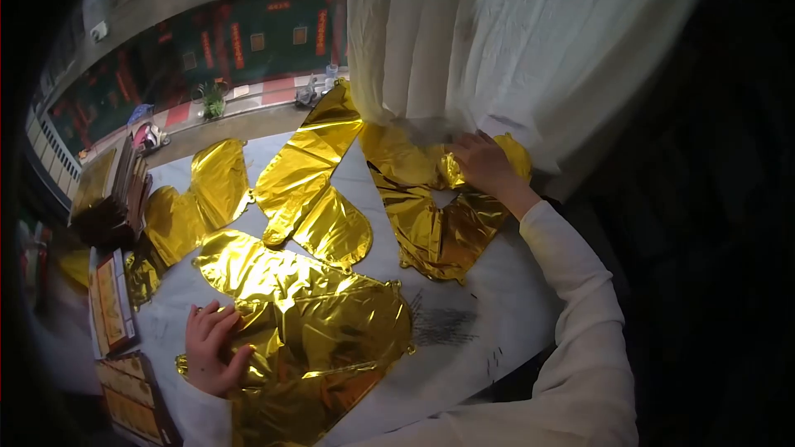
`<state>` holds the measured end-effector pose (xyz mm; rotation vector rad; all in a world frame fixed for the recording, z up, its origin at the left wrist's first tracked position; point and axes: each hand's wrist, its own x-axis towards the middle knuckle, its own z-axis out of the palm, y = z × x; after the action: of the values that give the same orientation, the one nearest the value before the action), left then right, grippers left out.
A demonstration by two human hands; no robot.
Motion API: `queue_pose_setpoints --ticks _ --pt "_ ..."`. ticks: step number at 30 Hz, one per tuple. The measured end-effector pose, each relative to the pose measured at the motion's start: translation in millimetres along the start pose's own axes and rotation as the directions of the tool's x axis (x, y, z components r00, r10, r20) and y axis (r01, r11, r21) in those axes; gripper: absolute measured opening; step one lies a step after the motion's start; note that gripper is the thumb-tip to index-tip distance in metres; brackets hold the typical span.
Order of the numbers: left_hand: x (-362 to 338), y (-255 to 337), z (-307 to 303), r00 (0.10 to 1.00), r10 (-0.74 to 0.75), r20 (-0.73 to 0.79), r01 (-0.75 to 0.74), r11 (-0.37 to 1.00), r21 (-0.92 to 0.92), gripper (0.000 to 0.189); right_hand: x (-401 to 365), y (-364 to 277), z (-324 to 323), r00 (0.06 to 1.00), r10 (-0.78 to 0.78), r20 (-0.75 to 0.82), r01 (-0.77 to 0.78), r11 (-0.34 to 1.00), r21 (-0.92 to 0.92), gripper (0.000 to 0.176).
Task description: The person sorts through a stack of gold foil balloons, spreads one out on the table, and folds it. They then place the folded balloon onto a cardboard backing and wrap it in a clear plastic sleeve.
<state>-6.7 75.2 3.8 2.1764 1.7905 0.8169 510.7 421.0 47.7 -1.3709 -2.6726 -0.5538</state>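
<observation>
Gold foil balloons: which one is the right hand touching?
The rightmost balloon, which bends around a small gap. The right hand is at its far part, by the white curtain; the left hand is on the foil nearest the camera.

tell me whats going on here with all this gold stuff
A person has both hands on shiny gold foil shapes spread over a pale table. The left hand lies on the near foil, while the right hand is on the far foil, beside a white curtain. More foil lies flat on the left, near a dark stack.
</observation>
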Motion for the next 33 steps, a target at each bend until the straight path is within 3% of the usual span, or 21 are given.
queue_pose_setpoints --ticks 2,5,9,10,11,12,14,18,20,21,23,27,28,29,30,32,33 --pt "-0.9 0.0 0.2 1.000 0.004 -0.010 -0.004 1.000 0.005 0.056 -0.6 1.2 -6.6 0.998 -0.006 -0.056 0.004 0.999 -0.032 0.031" --pt "-1.5 -2.6 2.3 0.999 0.024 -0.024 -0.024 1.000 0.000 0.055 5.9 20.8 -34.8 0.885 -0.044 -0.463 -0.020 0.991 -0.131 0.030" --pt "-2.8 -4.6 3.5 0.999 0.033 -0.034 -0.033 0.999 -0.010 0.054 -13.5 76.4 -51.3 0.858 0.029 -0.513 -0.154 0.967 -0.202 0.030" --pt "-3.1 -5.4 4.0 0.999 0.033 -0.039 -0.033 0.999 -0.010 0.054 -22.3 85.1 -47.4 0.902 0.257 -0.348 -0.301 0.951 -0.078 0.030" --pt "-3.3 -5.9 4.2 0.999 0.033 -0.041 -0.033 0.999 -0.012 0.054 -29.3 92.3 -42.8 0.879 0.454 -0.146 -0.457 0.889 0.016 0.031" --pt "-3.8 -6.3 4.3 0.998 0.037 -0.047 -0.037 0.999 -0.018 0.054 -34.7 93.3 -42.0 0.881 0.450 -0.147 -0.453 0.892 0.013 0.031" --pt "-4.5 -7.5 4.2 0.998 0.033 -0.056 -0.035 0.999 -0.023 0.054 -45.1 90.7 -37.5 0.703 0.700 0.130 -0.708 0.706 0.028 0.036" --pt "-4.9 -8.9 4.3 0.996 0.054 -0.064 -0.056 0.998 -0.019 0.053 -65.1 104.3 -20.8 0.777 0.621 0.102 -0.629 0.772 0.088 0.039" --pt "-4.1 -10.2 5.0 0.996 0.058 -0.065 -0.059 0.998 -0.022 0.053 -68.8 109.4 -16.6 0.861 0.507 -0.039 -0.508 0.861 -0.026 0.039" --pt "-4.0 -11.8 5.8 0.996 0.069 -0.064 -0.071 0.997 -0.025 0.052 -67.1 102.4 -20.9 0.864 0.502 -0.035 -0.502 0.864 -0.024 0.039" --pt "-5.0 -16.2 8.9 0.994 0.086 -0.067 -0.087 0.996 -0.020 0.051 -62.5 84.1 -32.0 0.877 0.230 -0.421 -0.287 0.955 -0.076 0.034" --pt "-6.7 -16.8 11.7 0.994 0.077 -0.075 -0.073 0.996 0.044 0.050 -68.8 -35.2 -85.4 0.936 0.160 -0.313 -0.122 0.983 0.137 0.026" --pt "-5.7 -18.1 12.1 0.992 0.091 -0.084 -0.087 0.995 0.045 0.049 -75.5 -56.2 -86.7 0.941 0.317 -0.120 -0.296 0.941 0.166 0.029" --pt "-6.3 -19.4 12.3 0.989 0.110 -0.095 -0.106 0.993 0.046 0.047 -84.3 -70.6 -87.0 0.885 0.458 0.078 -0.465 0.872 0.155 0.036" --pt "-7.3 -20.2 12.5 0.990 0.111 -0.092 -0.107 0.993 0.046 0.047 -94.8 -78.3 -81.3 0.884 0.460 0.080 -0.467 0.871 0.155 0.036" --pt "-6.0 -21.6 13.7 0.988 0.118 -0.105 -0.115 0.993 0.034 0.046 -113.3 -81.7 -54.7 0.742 0.665 0.080 -0.660 0.747 -0.086 0.051" --pt "-6.1 -22.9 14.3 0.986 0.125 -0.109 -0.122 0.992 0.033 0.046 -123.2 -73.8 -38.6 0.711 0.696 0.099 -0.689 0.718 -0.098 0.056"
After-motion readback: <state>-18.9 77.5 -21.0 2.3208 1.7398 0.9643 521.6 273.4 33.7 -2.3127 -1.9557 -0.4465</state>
